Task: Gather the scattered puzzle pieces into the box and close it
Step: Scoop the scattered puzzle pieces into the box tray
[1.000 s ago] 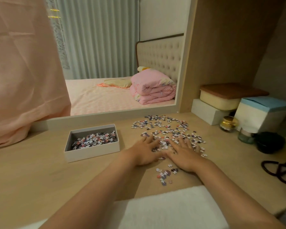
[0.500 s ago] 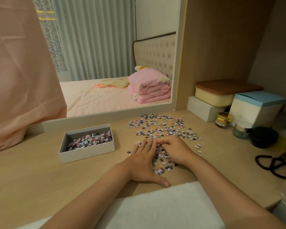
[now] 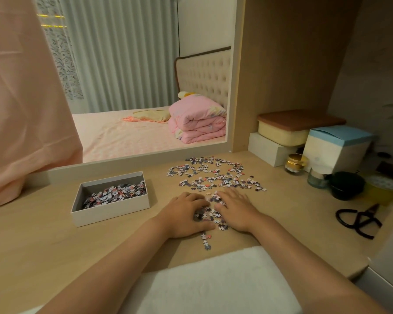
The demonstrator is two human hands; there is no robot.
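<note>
On a pale wooden desk (image 3: 43,234), the left hand (image 3: 186,215) curls its fingers round a heap of small multicoloured jigsaw pieces (image 3: 208,214). The right hand (image 3: 236,209) lies flat on them. An open grey cardboard box (image 3: 110,211) sits left of the fingers.

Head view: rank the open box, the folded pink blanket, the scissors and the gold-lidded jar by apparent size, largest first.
1. open box
2. folded pink blanket, nearly as large in the picture though much farther away, so that gap is unsure
3. scissors
4. gold-lidded jar
</note>
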